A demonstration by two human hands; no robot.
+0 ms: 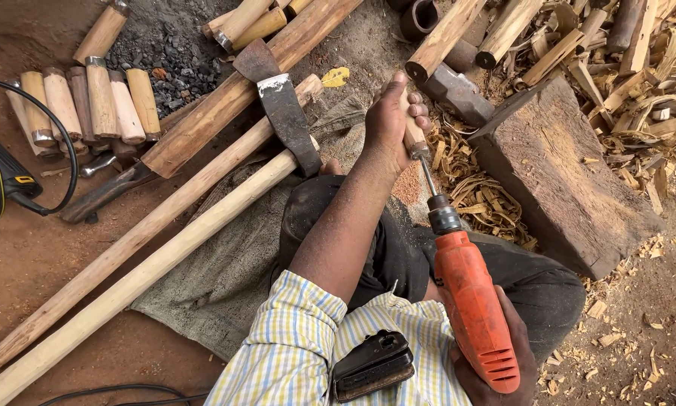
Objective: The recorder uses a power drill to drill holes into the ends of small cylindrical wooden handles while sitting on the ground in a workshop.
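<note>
Your left hand [389, 124] is clenched round a short wooden handle [412, 129], held out over the shavings [479, 197] just left of the big wooden block [563, 177]. Your right hand [503, 353] grips the orange drill [469, 297] from below, its bit [429, 177] entering the handle's near end. If the bit wanders off centre, it could split the wood or break out toward your fingers. A loose grip could let the handle spin. The axe [281, 116] lies near your knee.
</note>
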